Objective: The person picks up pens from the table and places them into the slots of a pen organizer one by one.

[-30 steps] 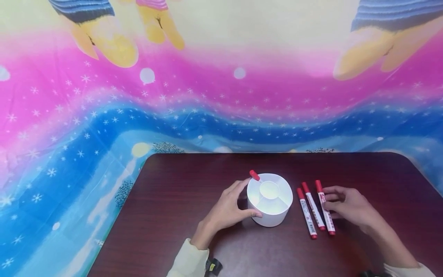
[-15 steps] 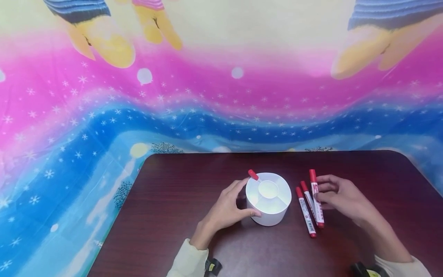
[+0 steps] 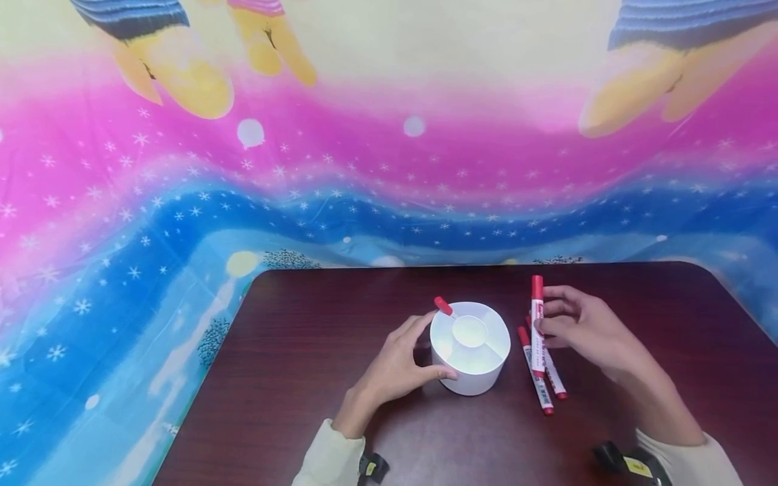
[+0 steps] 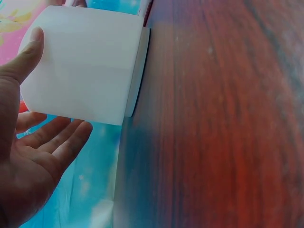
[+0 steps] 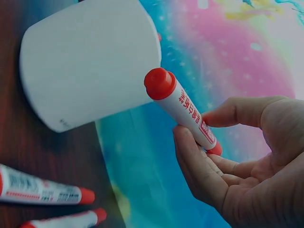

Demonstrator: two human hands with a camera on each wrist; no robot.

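Right hand pinching a slim red-capped whiteboard marker, lifted beside the holder. Left hand cupped loosely, thumb against the smooth white round pen holder on the glossy dark wood table. Two more markers lying flat.

White holder, red-capped white markers, dark reddish-brown table, pink-and-blue starry cloth
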